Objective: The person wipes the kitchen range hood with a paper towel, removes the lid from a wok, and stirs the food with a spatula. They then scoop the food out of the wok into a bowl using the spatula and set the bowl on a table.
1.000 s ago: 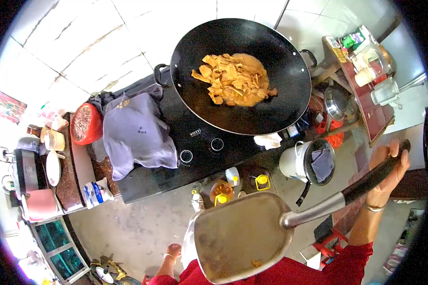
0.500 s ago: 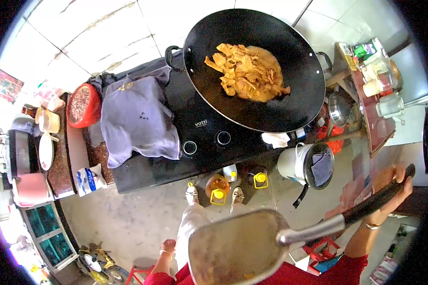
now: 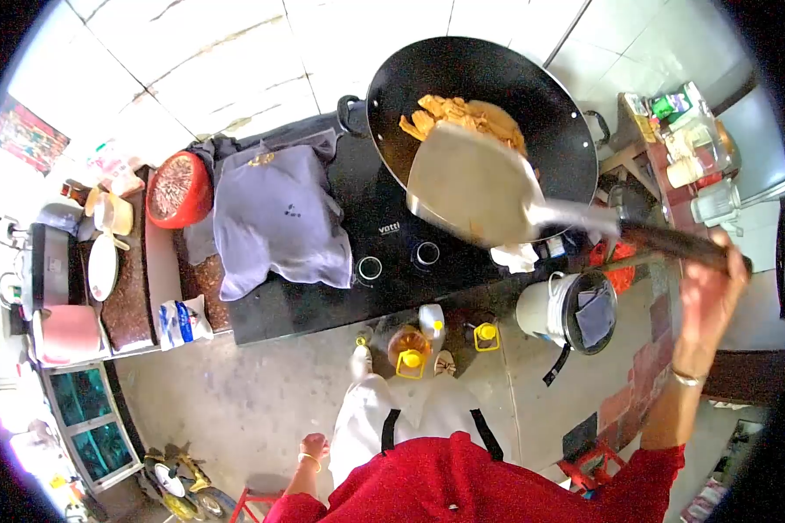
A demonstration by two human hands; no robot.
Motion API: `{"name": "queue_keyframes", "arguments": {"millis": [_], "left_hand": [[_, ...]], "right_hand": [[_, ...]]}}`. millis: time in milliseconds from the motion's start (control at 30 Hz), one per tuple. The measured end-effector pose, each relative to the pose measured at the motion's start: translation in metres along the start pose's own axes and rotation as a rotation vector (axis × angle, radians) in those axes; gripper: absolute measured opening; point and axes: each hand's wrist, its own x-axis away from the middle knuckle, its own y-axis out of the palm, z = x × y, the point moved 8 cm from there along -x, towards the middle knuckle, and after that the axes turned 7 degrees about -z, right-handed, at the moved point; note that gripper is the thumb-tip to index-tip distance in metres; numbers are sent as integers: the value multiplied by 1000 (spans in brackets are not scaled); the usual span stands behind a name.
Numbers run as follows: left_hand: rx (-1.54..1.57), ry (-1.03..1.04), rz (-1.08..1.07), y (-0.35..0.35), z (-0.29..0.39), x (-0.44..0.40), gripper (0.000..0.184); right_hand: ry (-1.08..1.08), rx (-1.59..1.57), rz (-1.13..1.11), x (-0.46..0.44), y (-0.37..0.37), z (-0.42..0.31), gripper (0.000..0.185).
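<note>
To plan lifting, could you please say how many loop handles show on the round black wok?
2: one black loop handle on the left of the wok, one on the right. The silver metal spatula may hide more.

The person's right arm reaches forward and out to the side, its bare forearm (image 3: 672, 410) rising to a raised hand (image 3: 715, 283) well beyond the right end of the worktop (image 3: 305, 314). That hand, a little blurred, is curled in a grip, the wrist (image 3: 690, 370) almost in line with the forearm. The left arm (image 3: 303, 479) hangs low, elbow slightly bent, its hand (image 3: 314, 446) beside the thigh, short of the worktop's front edge, fingers seemingly loosely curled.
</note>
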Motion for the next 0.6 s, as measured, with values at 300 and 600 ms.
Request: {"name": "queue_keyframes", "arguments": {"millis": [300,600], "left_hand": [[-10,80,150,-6,13,36,18],[196,74,29,-17,10,11,18]], "right_hand": [[-3,149,-204,-71,127,98,27],[51,292,-173,-91,107,124,20]]}}
